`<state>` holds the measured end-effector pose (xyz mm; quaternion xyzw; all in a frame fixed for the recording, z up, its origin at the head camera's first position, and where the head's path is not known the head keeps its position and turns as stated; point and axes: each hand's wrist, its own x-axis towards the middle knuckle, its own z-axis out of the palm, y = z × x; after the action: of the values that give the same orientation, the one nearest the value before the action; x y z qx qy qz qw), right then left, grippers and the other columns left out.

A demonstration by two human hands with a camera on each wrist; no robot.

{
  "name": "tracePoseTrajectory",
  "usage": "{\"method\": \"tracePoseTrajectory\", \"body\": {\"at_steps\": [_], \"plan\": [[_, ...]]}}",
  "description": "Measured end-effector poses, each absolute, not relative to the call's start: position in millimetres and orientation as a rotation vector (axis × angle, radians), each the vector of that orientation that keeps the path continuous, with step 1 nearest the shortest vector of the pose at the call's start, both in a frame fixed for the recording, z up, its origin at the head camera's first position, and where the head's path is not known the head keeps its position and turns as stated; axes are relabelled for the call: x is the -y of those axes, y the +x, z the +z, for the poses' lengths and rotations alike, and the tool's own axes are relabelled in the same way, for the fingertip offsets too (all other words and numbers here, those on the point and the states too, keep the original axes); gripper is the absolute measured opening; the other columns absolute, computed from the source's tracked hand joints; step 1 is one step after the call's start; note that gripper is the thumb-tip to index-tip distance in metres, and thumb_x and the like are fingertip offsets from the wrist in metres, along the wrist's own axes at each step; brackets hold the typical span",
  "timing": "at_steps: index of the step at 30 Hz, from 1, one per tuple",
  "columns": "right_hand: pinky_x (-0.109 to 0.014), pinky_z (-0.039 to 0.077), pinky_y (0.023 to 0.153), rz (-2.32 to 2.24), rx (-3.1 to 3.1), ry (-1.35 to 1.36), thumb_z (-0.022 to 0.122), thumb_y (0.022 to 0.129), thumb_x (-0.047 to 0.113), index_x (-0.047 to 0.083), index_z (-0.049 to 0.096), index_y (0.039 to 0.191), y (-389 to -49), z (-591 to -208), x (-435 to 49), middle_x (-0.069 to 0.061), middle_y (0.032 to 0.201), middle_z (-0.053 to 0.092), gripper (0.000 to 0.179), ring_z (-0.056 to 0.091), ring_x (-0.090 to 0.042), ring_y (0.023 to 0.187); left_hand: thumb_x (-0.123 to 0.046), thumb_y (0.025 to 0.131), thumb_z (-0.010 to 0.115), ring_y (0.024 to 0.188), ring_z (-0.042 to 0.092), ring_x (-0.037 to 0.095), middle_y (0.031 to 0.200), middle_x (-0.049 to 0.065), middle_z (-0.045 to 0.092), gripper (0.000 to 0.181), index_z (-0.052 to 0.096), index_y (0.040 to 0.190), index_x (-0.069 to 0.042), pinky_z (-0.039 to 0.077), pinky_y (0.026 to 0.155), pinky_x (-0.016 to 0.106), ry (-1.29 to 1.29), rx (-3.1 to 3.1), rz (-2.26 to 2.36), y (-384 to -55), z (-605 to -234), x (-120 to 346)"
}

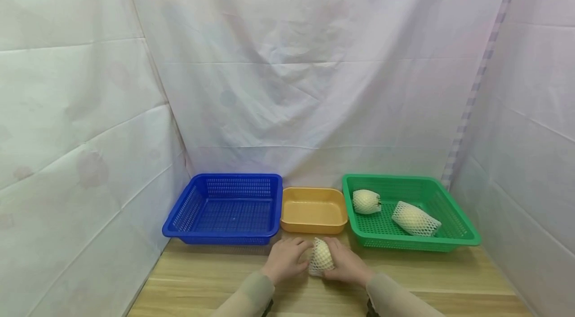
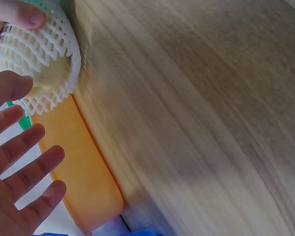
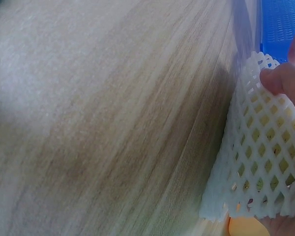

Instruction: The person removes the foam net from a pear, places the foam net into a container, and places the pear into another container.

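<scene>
In the head view a pale yellow pear in a white foam net (image 1: 321, 256) is at the front middle, close over the wooden table. My right hand (image 1: 348, 262) grips it from the right, its thumb (image 3: 285, 81) pressing on the netting in the right wrist view. To the left of the pear is my left hand (image 1: 286, 258). The left wrist view shows that hand (image 2: 12, 182) with fingers spread and the thumb tip right at the net's open end, where bare yellow skin (image 2: 54, 73) shows. The right hand's palm is hidden behind the fruit.
Behind the hands stands a shallow orange tray (image 1: 314, 228). A blue basket (image 1: 222, 235) is on its left. On its right, a green basket (image 1: 411, 243) holds two netted pears, one at the left (image 1: 366, 202) and one nearer the middle (image 1: 415, 219). White cloth (image 1: 287, 82) hangs around the table.
</scene>
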<state>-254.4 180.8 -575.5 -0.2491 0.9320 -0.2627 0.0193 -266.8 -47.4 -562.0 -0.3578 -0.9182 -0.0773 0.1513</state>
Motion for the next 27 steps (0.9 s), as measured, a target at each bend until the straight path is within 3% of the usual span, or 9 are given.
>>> {"method": "tracePoseTrajectory", "body": {"at_steps": [8, 16, 27], "plan": [[-0.049, 0.044, 0.095, -0.81, -2.88, -0.768, 0.078, 0.077, 0.037, 0.003, 0.034, 0.142, -254, -574, -181, -0.014, 0.133, 0.046, 0.086, 0.05, -0.029, 0.119, -0.041, 0.081, 0.074, 0.099, 0.062, 0.012, 0.112, -0.008, 0.065, 0.048, 0.063, 0.125, -0.026, 0.05, 0.085, 0.037, -1.019, 2.673, -0.203, -270, -564, 41], [-0.049, 0.044, 0.095, -0.793, -2.878, -0.777, 0.079, 0.075, 0.036, 0.003, 0.032, 0.144, -253, -574, -182, -0.013, 0.136, 0.044, 0.089, 0.048, -0.029, 0.12, -0.052, 0.077, 0.076, 0.102, 0.061, 0.013, 0.117, -0.008, 0.064, 0.059, 0.06, 0.128, -0.027, 0.052, 0.076, 0.035, -1.036, 2.72, -0.238, -271, -561, 35], [-0.048, 0.044, 0.094, -0.827, -2.864, -0.83, 0.081, 0.072, 0.029, 0.006, 0.033, 0.143, -256, -577, -185, -0.009, 0.136, 0.045, 0.09, 0.049, -0.026, 0.117, -0.055, 0.072, 0.078, 0.104, 0.06, 0.015, 0.12, -0.006, 0.063, 0.071, 0.058, 0.132, -0.025, 0.051, 0.083, 0.038, -1.013, 2.769, -0.251, -270, -563, 27]]}}
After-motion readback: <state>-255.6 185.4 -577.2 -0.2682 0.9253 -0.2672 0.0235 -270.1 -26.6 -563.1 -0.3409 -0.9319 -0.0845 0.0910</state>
